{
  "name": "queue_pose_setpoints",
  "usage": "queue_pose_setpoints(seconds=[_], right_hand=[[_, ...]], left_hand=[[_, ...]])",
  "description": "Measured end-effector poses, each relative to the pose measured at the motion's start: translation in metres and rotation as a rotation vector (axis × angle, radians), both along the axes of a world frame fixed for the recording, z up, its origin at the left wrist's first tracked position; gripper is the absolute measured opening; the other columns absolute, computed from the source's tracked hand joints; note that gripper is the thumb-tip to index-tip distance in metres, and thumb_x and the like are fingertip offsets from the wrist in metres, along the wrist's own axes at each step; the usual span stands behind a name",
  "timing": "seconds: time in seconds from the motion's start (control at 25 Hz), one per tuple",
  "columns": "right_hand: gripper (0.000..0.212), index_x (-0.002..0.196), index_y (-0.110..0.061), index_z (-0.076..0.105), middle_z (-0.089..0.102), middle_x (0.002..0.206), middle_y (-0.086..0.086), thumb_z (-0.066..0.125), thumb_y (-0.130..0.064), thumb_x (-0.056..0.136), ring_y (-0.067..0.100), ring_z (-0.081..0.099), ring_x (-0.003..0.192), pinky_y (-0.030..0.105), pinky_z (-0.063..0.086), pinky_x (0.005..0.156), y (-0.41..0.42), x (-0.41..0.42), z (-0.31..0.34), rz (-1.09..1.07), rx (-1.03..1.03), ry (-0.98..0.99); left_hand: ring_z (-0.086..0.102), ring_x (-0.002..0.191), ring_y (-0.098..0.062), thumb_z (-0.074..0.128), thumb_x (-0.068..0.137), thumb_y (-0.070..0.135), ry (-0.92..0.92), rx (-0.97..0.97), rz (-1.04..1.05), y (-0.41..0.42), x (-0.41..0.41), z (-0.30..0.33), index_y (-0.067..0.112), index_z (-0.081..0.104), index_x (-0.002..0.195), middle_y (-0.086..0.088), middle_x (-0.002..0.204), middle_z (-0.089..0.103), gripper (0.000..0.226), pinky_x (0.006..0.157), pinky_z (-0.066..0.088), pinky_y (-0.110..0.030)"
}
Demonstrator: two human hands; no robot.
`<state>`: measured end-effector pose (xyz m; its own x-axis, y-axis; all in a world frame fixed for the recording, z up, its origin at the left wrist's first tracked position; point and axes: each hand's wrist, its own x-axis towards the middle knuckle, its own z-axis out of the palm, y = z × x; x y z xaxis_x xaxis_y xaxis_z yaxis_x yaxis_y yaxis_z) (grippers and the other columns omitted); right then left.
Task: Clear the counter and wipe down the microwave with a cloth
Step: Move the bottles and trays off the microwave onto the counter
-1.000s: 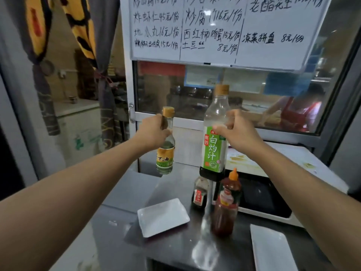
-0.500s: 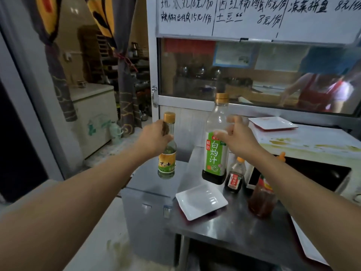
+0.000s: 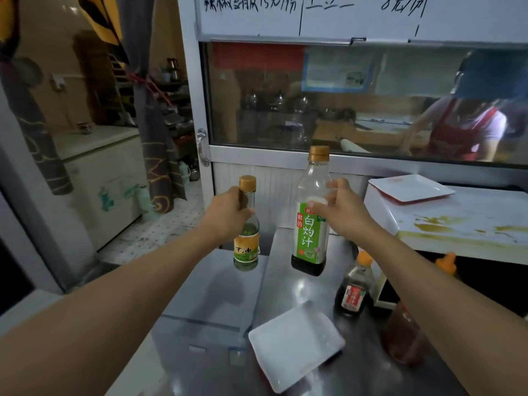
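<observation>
Both bare forearms extended forward, roughly level. Left hand [image 3: 228, 214] curled round the neck of a small clear glass bottle with a gold cap [image 3: 247, 224]. Right hand [image 3: 344, 211] pinches the clear upper part of a tall green-labelled plastic bottle [image 3: 311, 212]; both bottles held upright, off the surface.

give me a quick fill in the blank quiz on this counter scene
1. The left hand holds the small bottle by its ____.
2. The label of the tall bottle in the right hand is mainly ____.
3. One white plate sits on top of the ____.
4. The small dark bottle standing on the counter has an ____ cap.

Answers: neck; green; microwave; orange
</observation>
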<state>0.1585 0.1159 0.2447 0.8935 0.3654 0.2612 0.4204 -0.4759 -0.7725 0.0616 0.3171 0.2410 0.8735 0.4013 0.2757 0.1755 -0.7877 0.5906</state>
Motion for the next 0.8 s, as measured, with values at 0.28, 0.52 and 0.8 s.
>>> queue_pose_setpoints(seconds=[0.28, 0.52, 0.8], right_hand=[[0.058, 0.129, -0.015, 0.034, 0.051, 0.107, -0.005, 0.070, -0.023, 0.083, 0.012, 0.054, 0.092, 0.021, 0.044, 0.066, 0.011, 0.085, -0.030, -0.056, -0.016, 0.125], [0.055, 0.125, -0.014, 0.034, 0.055, 0.109, 0.000, 0.069, -0.016, 0.083, 0.016, 0.058, 0.098, 0.022, 0.045, 0.072, 0.017, 0.138, -0.053, -0.153, 0.008, 0.210], [0.051, 0.119, -0.011, 0.034, 0.056, 0.111, 0.005, 0.069, -0.008, 0.083, 0.018, 0.059, 0.098, 0.029, 0.052, 0.079, 0.037, 0.183, -0.085, -0.410, 0.074, 0.283]], left_hand=[[0.049, 0.073, -0.015, 0.058, 0.089, 0.020, -0.012, -0.042, -0.068, 0.019, 0.107, -0.023, 0.013, 0.048, 0.094, 0.001, 0.079, 0.052, 0.012, 0.056, 0.032, -0.021], [0.046, 0.068, -0.013, 0.057, 0.089, 0.015, 0.020, -0.100, -0.221, 0.032, 0.191, -0.052, 0.011, 0.046, 0.091, 0.002, 0.074, 0.049, 0.012, 0.060, 0.035, -0.024], [0.049, 0.076, -0.021, 0.057, 0.089, 0.010, 0.070, -0.190, -0.478, 0.057, 0.284, -0.090, 0.012, 0.048, 0.090, -0.001, 0.076, 0.049, 0.010, 0.077, 0.045, -0.037]])
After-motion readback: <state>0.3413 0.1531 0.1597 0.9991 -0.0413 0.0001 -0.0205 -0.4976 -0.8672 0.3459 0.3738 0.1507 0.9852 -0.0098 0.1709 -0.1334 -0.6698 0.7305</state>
